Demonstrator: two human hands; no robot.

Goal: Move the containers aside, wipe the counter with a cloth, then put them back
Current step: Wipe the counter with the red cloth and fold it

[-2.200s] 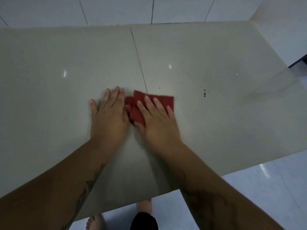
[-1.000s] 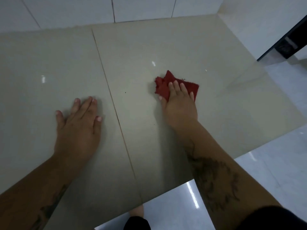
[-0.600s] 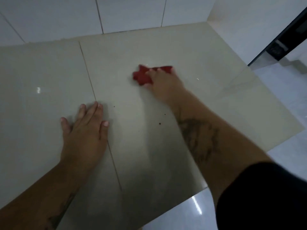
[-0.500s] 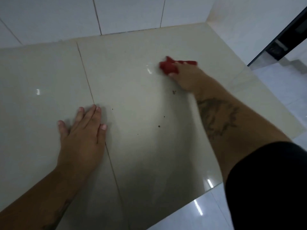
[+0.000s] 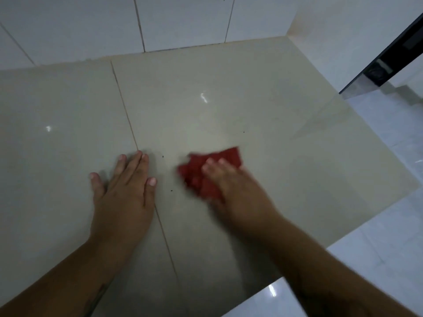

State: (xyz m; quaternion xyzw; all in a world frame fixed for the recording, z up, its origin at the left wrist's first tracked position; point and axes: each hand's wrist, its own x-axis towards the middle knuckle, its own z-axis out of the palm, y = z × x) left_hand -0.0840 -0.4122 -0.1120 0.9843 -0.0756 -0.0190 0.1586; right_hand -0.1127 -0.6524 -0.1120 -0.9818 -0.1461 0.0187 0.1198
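While the left hand [image 5: 123,191] stays spread flat on the counter [image 5: 229,110], the right hand [image 5: 231,188], pressing the red cloth [image 5: 201,177] flat-fingered, has swept back from one o'clock to centre.

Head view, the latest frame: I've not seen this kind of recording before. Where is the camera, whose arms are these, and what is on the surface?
There is no machine here. The camera is worn on a person's head and looks forward and down, so the two bare arms coming in from the bottom edge are the wearer's own. The surface is a glossy beige tiled counter set against a white tiled wall. The paler floor shows at the lower right. The left hand lies palm down on the counter and holds nothing. The right hand, blurred, presses straight fingers on a crumpled red cloth. A few dark specks lie between the hands. No containers are in view.
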